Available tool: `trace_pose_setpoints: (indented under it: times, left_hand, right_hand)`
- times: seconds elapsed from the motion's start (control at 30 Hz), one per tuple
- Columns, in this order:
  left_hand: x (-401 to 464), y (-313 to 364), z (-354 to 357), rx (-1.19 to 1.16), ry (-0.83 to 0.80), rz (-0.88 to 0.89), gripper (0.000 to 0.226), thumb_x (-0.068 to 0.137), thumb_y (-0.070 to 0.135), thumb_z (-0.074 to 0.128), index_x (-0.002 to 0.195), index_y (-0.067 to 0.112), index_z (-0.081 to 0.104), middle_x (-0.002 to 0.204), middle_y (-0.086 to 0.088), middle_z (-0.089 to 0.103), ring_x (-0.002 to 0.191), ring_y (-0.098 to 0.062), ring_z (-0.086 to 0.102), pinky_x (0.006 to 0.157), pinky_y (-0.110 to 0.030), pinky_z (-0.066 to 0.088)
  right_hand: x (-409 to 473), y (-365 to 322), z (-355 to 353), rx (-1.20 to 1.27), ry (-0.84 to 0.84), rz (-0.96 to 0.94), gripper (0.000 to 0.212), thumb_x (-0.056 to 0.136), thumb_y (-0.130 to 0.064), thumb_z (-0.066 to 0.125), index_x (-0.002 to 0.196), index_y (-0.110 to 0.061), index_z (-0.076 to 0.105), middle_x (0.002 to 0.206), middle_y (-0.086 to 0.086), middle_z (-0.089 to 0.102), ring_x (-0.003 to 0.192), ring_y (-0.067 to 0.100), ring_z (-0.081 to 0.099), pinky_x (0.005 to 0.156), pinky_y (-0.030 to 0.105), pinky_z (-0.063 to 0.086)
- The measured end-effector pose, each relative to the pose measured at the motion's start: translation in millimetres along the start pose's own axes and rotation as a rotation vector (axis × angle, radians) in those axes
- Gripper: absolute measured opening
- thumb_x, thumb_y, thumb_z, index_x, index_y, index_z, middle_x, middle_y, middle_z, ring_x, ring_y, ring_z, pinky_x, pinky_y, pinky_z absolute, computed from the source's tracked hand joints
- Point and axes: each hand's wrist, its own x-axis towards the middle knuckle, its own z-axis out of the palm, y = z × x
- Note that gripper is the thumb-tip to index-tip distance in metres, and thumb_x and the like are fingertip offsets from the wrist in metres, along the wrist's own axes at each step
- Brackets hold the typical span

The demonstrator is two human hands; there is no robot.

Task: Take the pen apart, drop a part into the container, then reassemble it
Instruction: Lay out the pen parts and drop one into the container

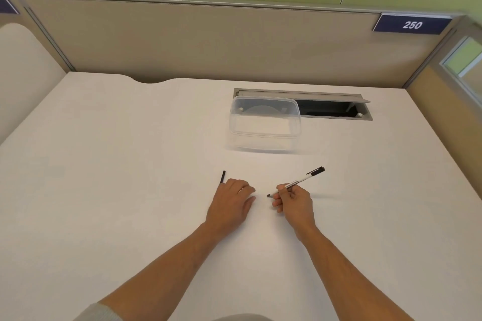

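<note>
Beyond both hands, the clear container (264, 122) sits upright, holding nothing visible.

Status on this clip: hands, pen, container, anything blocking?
Right hand grips pen body, tip bare. Left hand on desk beside black cap; contact unclear. Clear container open, looks empty. Nothing in the way.
</note>
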Motion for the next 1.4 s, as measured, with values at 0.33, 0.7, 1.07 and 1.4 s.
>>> trace_pose_setpoints:
  times: [0.33, 0.7, 1.07, 1.4]
  left_hand:
    - [32, 25, 24, -0.013, -0.234, -0.094, 0.026, 0.095, 0.033, 0.050, 0.099, 0.016, 0.068, 0.099, -0.003, 0.065, 0.097, -0.025, 0.053, 0.077, -0.035, 0.036]
    - [27, 7, 2, -0.049, -0.132, -0.134, 0.022, 0.094, 0.025, 0.053, 0.099, 0.015, 0.072, 0.090, -0.005, 0.068, 0.088, -0.027, 0.056, 0.079, -0.037, 0.042]
    - [25, -32, -35, -0.069, -0.006, -0.291, 0.012, 0.089, 0.025, 0.065, 0.094, 0.016, 0.072, 0.080, -0.002, 0.068, 0.080, -0.025, 0.056, 0.071, -0.031, 0.044]
    - [109, -29, -54, -0.352, 0.109, -0.494, 0.025, 0.087, 0.027, 0.067, 0.111, 0.023, 0.064, 0.070, 0.012, 0.061, 0.069, -0.015, 0.059, 0.072, -0.029, 0.049]
  right_hand:
    - [7, 5, -2, 0.109, -0.014, 0.059, 0.017, 0.091, -0.023, 0.059, 0.085, -0.010, 0.067, 0.068, 0.006, 0.072, 0.060, 0.020, 0.068, 0.052, 0.029, 0.053]
    - [14, -19, -5, 0.293, -0.051, 0.065, 0.015, 0.091, -0.015, 0.060, 0.087, -0.002, 0.067, 0.066, 0.009, 0.068, 0.054, 0.018, 0.062, 0.045, 0.025, 0.049]
    - [20, -37, -8, 0.379, -0.073, 0.063, 0.015, 0.093, -0.014, 0.058, 0.090, -0.003, 0.067, 0.069, 0.012, 0.066, 0.056, 0.020, 0.060, 0.046, 0.027, 0.047]
    - [13, -26, 5, 0.343, -0.123, 0.128, 0.016, 0.091, -0.015, 0.060, 0.089, -0.002, 0.068, 0.067, 0.011, 0.068, 0.055, 0.021, 0.060, 0.044, 0.027, 0.047]
